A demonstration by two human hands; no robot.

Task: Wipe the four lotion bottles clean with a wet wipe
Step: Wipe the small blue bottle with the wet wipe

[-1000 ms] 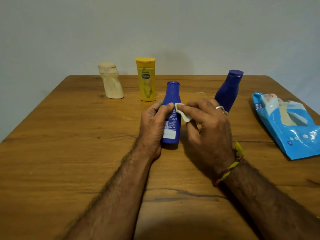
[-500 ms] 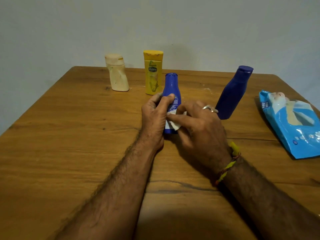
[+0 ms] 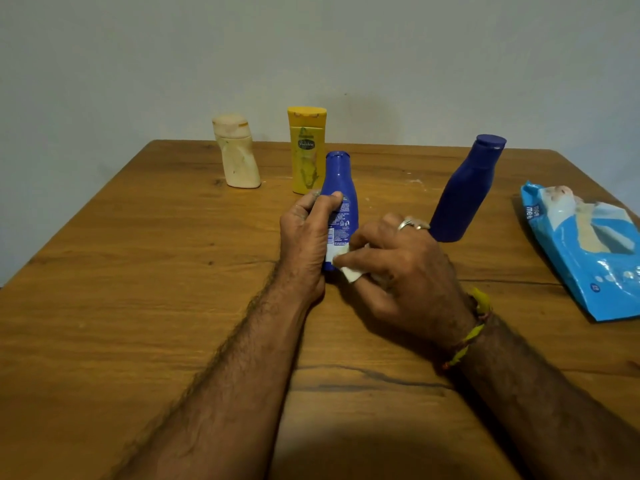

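A small blue lotion bottle [image 3: 339, 188] stands upright at the middle of the wooden table [image 3: 138, 289]. My left hand [image 3: 304, 237] grips it from the left side. My right hand [image 3: 401, 271] presses a folded white wet wipe [image 3: 351, 273] against the bottle's lower label. A larger dark blue bottle [image 3: 465, 192] stands to the right. At the back are a yellow bottle [image 3: 306, 150] and a cream bottle [image 3: 237, 152], both upright.
A blue pack of wet wipes [image 3: 585, 251] lies near the table's right edge. A plain grey wall rises behind the table's far edge.
My right hand has slid the wipe down the small blue bottle, from near its shoulder to its base. The camera has tilted a little.
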